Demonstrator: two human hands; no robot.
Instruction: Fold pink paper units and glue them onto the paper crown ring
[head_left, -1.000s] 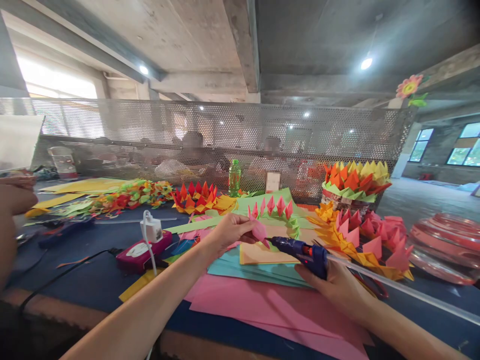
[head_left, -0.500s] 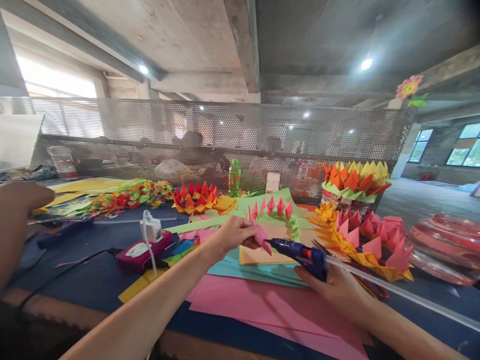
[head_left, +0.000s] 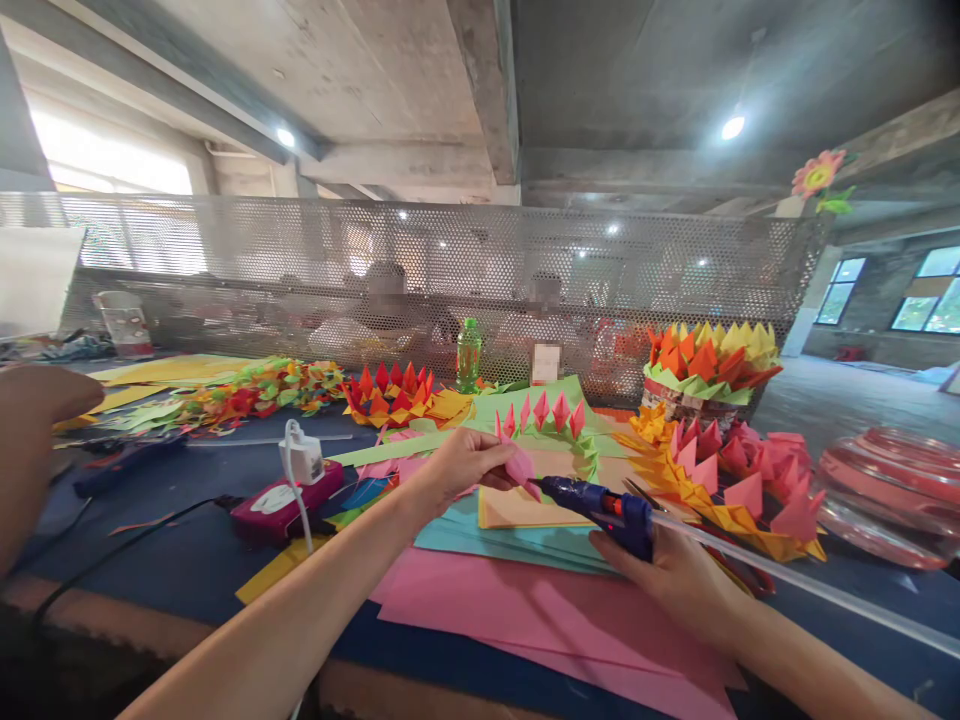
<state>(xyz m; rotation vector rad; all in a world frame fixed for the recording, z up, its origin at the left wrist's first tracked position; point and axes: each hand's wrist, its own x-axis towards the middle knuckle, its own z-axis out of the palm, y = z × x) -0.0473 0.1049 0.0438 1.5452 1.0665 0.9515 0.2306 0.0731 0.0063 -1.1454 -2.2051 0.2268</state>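
Between thumb and fingers, my left hand [head_left: 469, 467] pinches a small folded pink paper petal [head_left: 520, 466] above the paper stacks. My right hand [head_left: 667, 570] is wrapped round the handle of a blue hot glue gun [head_left: 600, 505], whose nozzle points left and meets the lower edge of the petal. A long clear glue stick [head_left: 795, 580] runs out of the gun's back toward the right. Just behind the petal stands a curved row of pink folded points [head_left: 561, 412] on a green paper strip [head_left: 587, 458]. Sheets of pink paper [head_left: 555, 620] lie below my hands.
Right of the gun sit pink-and-yellow paper pieces [head_left: 742, 492] and a clear plastic container [head_left: 892, 495]. A magenta power strip [head_left: 277, 505] with a white plug stands at left. Another person's hand [head_left: 45, 400] shows at the left edge. A perforated metal screen [head_left: 285, 240] rises behind.
The pink petal has turned slightly in my left hand, its lower tip drawn up a little at the nozzle. My right hand and the glue gun stay almost still.
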